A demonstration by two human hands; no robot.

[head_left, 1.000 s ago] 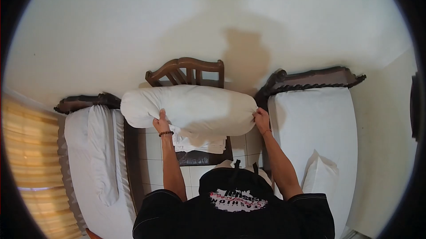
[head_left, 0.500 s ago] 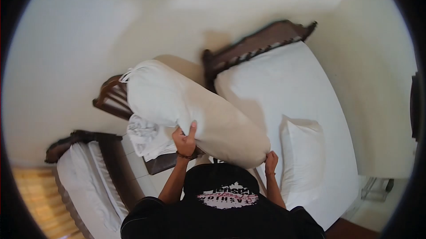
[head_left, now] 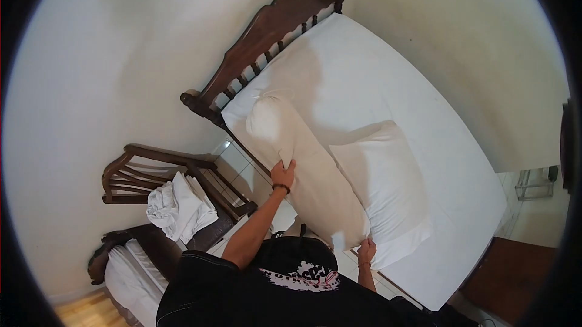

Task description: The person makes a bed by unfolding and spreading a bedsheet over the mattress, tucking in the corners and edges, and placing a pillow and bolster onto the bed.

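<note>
A long white bolster (head_left: 321,187) lies slanting along the near edge of the white bed (head_left: 388,96). My left hand (head_left: 283,174) is closed on a fold of its cover at the left side. At the bolster's lower right end my right hand (head_left: 367,250) pinches the fabric. Beside the bolster, on its right, a white pillow (head_left: 388,187) rests on the bed. The bolster's tied end points toward the dark wooden headboard (head_left: 260,36).
A wooden chair (head_left: 148,163) with crumpled white cloth (head_left: 182,209) on its seat stands at the left. Behind it is a second bed (head_left: 130,281). A brown wooden piece (head_left: 515,278) stands at the lower right, and a metal rack (head_left: 536,184) at the right.
The view has turned right toward the bed. The bolster, held in both hands, has gone from over the chair to the bed's near edge, beside the pillow.
</note>
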